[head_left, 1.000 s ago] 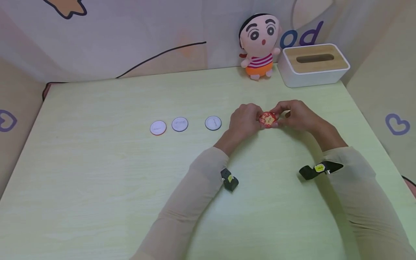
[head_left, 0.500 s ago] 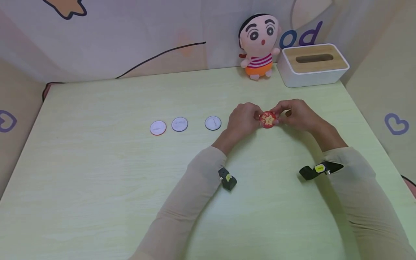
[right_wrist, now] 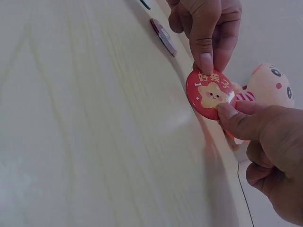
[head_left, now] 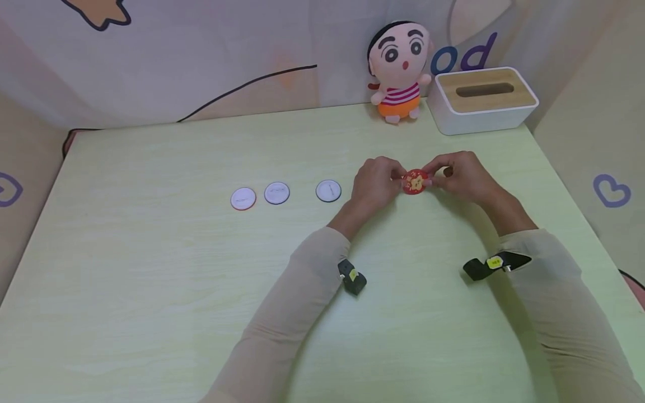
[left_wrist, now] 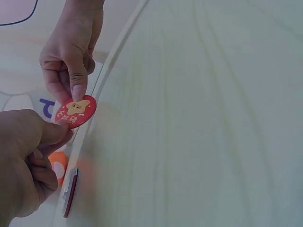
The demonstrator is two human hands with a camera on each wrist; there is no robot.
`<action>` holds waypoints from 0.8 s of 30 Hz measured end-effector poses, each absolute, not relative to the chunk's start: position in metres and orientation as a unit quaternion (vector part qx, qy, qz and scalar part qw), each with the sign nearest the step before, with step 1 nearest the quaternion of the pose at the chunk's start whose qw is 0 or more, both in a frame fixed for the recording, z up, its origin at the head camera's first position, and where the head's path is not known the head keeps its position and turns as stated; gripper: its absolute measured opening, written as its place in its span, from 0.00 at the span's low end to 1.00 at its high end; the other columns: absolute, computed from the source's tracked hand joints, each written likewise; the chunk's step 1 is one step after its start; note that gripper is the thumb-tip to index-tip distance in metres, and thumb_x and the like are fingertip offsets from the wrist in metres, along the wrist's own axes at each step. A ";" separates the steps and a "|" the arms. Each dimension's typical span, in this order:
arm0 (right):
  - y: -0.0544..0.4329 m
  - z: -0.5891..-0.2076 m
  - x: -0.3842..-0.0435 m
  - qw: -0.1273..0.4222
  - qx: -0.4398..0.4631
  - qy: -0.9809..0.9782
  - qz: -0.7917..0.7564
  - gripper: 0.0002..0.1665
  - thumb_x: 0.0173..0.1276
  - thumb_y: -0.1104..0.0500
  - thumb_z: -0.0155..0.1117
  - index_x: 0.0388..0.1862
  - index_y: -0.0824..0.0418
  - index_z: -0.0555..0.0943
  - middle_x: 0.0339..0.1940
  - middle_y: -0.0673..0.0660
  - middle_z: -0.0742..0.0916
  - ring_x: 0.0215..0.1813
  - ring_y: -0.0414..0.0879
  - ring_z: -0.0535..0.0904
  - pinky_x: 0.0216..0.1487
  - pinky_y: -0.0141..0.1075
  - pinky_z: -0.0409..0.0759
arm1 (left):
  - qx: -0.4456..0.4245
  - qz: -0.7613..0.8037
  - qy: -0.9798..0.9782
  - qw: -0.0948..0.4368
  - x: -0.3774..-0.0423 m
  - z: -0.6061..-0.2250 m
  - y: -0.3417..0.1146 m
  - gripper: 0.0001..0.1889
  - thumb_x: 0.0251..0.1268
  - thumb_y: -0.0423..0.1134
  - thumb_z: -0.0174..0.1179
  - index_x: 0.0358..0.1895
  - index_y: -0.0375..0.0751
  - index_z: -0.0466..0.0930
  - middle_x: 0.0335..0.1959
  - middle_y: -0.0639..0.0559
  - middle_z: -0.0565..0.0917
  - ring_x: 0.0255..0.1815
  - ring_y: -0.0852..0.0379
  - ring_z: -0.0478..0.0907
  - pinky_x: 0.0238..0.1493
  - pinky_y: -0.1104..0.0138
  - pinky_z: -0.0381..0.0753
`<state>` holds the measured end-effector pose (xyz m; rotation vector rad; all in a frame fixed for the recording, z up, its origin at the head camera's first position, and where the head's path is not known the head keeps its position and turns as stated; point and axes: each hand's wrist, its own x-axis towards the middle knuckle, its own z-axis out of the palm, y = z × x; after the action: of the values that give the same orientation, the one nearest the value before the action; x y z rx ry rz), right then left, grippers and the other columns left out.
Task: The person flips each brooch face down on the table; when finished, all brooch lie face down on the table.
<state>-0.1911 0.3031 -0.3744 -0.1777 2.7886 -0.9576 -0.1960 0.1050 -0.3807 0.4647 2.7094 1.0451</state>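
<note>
Red round badge (head_left: 415, 182) with a yellow star face, held up just above the counter (head_left: 151, 268), pinched between both hands. Left hand (head_left: 374, 187) gripping the badge's left edge with thumb and fingertips, other fingers curled under. Right hand (head_left: 461, 176) pinching the opposite edge the same way, thumb on the rim nearest the person. Face of the badge turned up toward the head camera, tilted, not touching the counter as far as can be told.

Same badge (left_wrist: 75, 111) seen from the left wrist, caught between a thumb below and a fingertip above; again from the right wrist (right_wrist: 209, 94), star side toward the lens.

Left of the left hand, three white round badges lying flat in a row: nearest one (head_left: 328, 191) just beside the left hand, middle one (head_left: 276, 193) farther out, last one (head_left: 243, 198) red-rimmed and farthest away.

Beyond the hands, at the far edge of the counter, a plush doll (head_left: 398, 70) in a striped top, and just beside it, beyond the right hand, a white tissue box (head_left: 484, 101) with a wooden lid.
</note>
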 end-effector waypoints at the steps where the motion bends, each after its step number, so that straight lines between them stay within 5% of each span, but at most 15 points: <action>1: 0.303 -0.374 -0.190 0.088 -0.059 0.940 -0.324 0.14 0.67 0.67 0.69 0.52 0.68 0.86 0.52 0.70 0.88 0.50 0.55 0.74 0.47 0.34 0.71 | 0.156 0.358 0.915 0.099 -0.196 -0.381 0.105 0.11 0.69 0.39 0.66 0.52 0.46 0.89 0.47 0.55 0.90 0.46 0.61 0.79 0.50 0.72 0.78; 8: 0.302 -0.376 -0.186 0.032 -0.078 0.942 -0.324 0.11 0.65 0.67 0.71 0.47 0.68 0.88 0.42 0.69 0.89 0.33 0.51 0.67 0.28 0.31 0.62 | 0.147 0.379 0.909 0.094 -0.195 -0.380 0.106 0.10 0.71 0.39 0.63 0.50 0.46 0.90 0.46 0.55 0.91 0.46 0.61 0.79 0.49 0.72 0.78; 24: 0.301 -0.381 -0.180 -0.067 -0.123 0.943 -0.302 0.09 0.62 0.70 0.73 0.42 0.68 0.90 0.35 0.66 0.91 0.28 0.45 0.65 0.26 0.29 0.59 | 0.139 0.409 0.897 0.092 -0.194 -0.380 0.104 0.10 0.71 0.44 0.64 0.46 0.45 0.90 0.41 0.55 0.91 0.41 0.61 0.79 0.41 0.74 0.74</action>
<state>-0.1803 0.3012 -0.3813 -0.4047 3.0945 -0.9928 -0.1938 0.1039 -0.3801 0.4134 2.6660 1.2138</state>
